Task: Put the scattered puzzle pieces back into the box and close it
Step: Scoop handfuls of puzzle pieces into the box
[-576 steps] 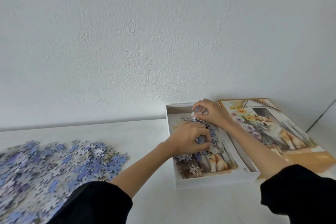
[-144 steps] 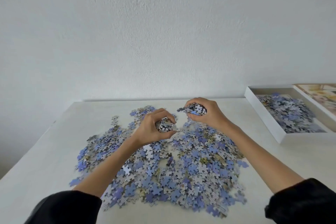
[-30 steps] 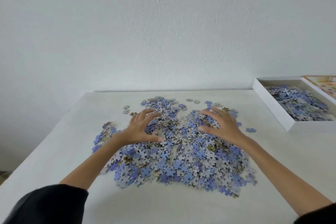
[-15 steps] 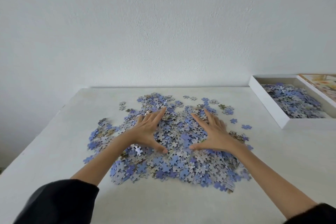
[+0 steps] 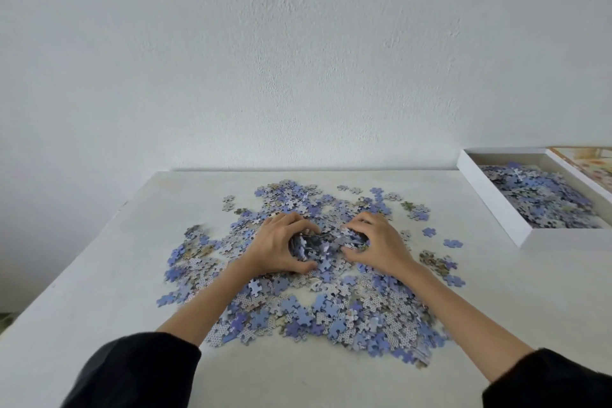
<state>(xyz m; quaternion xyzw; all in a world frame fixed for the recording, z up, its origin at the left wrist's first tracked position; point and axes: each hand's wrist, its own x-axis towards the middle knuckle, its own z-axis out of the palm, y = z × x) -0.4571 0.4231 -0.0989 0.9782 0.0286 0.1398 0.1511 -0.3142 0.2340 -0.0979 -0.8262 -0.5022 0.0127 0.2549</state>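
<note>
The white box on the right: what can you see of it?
The box is a shallow white rectangular tray, cardboard by its look, open with no lid on. It lies flat on the pale table at the far right, its right part cut off by the picture's edge. A heap of blue and grey puzzle pieces covers its floor. A printed panel, perhaps the lid, lies along its right side. Neither the left hand nor the right hand touches it.
</note>
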